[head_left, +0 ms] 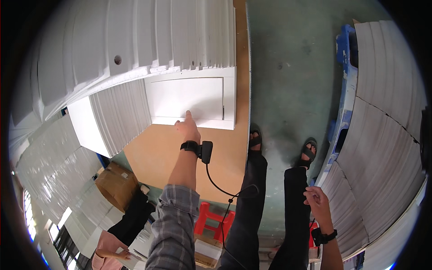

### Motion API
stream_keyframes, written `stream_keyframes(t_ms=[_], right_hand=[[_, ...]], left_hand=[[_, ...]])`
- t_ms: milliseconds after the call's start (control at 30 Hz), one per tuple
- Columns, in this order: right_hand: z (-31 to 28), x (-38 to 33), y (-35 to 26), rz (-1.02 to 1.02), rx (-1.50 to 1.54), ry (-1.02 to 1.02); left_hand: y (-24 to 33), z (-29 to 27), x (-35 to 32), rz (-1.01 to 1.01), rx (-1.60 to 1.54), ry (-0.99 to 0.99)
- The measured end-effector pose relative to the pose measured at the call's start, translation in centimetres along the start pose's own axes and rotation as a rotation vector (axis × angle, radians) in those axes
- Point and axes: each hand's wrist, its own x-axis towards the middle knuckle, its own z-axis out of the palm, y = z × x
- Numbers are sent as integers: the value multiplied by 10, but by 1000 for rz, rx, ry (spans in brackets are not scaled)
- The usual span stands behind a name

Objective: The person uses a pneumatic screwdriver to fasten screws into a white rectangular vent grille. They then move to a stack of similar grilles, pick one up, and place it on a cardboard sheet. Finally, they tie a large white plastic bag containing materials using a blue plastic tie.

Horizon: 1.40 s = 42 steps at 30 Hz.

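My left hand (187, 128) reaches forward with its index finger stretched out over the near edge of a white panel (186, 96). This rectangular panel has a raised border and lies flat against a stack; whether the fingertip touches it or hovers just above, I cannot tell. Nothing shows in the left hand. My right hand (319, 204) hangs low beside my right leg, its fingers loosely bent and apart, with no object visible in it. Both wrists wear a black strap with a small device (207, 152); a black cable runs from the left one.
Tall stacks of white panels (135, 36) and a smaller stack (119, 117) stand on a tan board (157, 153). More pale stacks (382, 148) rest by a blue pallet (345, 85) at right. A red stool (213, 220), cardboard box (116, 182) and another person (108, 252) are at lower left.
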Motion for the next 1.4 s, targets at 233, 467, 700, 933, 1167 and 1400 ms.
stream_keyframes(t_ms=[233, 467, 700, 933, 1167, 1400], right_hand=[[-4, 4, 5, 30, -35, 10], [-7, -2, 7, 2, 15, -11], [-16, -53, -4, -238, 78, 10], [-84, -196, -61, -442, -6, 40], [-209, -396, -43, -717, -98, 644], [-342, -431, 109, -183, 258, 1470]], left_hand=[[-7, 18, -20, 1003, 639, -181], [9, 10, -24, 1001, 622, -225], [1, -14, -205, 1002, 361, -567], [64, -111, -557, 1110, 187, -1222], [97, -135, -830, 1826, -39, -1616], [43, -87, -955, 2055, 219, -1409]])
